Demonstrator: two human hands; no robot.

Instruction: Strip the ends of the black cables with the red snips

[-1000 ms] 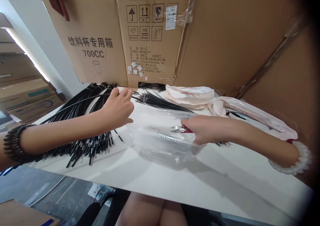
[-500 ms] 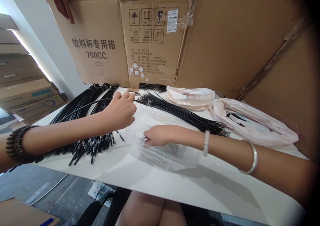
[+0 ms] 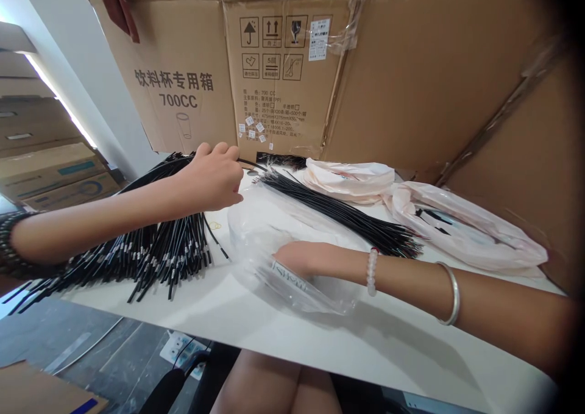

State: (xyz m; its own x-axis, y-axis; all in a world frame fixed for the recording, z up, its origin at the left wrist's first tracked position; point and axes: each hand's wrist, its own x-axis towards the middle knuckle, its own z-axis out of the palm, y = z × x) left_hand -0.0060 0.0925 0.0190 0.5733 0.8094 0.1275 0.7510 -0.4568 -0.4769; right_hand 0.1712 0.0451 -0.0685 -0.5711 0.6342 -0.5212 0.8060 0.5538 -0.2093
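My left hand (image 3: 214,176) is closed on a thin black cable (image 3: 250,163), raised over the left bundles of black cables (image 3: 169,252) with pale bands near their ends. My right hand (image 3: 297,258) reaches into a clear plastic bag (image 3: 311,292) with green print; its fingers are hidden by the plastic. Behind that bag, a tied bundle of black cables (image 3: 342,210) lies slanting to the right across the white table (image 3: 274,335).
Two pinkish-white plastic bags (image 3: 350,179) (image 3: 484,228) lie at the back right. Cardboard (image 3: 411,66) stands behind the table. A yellow rubber band (image 3: 216,225) rests beside the left cables. A power strip (image 3: 180,350) is on the floor.
My left hand has risen and moved slightly left with the cable. My right hand has gone deeper into the clear bag, moving a little right and down, and the bag has changed shape.
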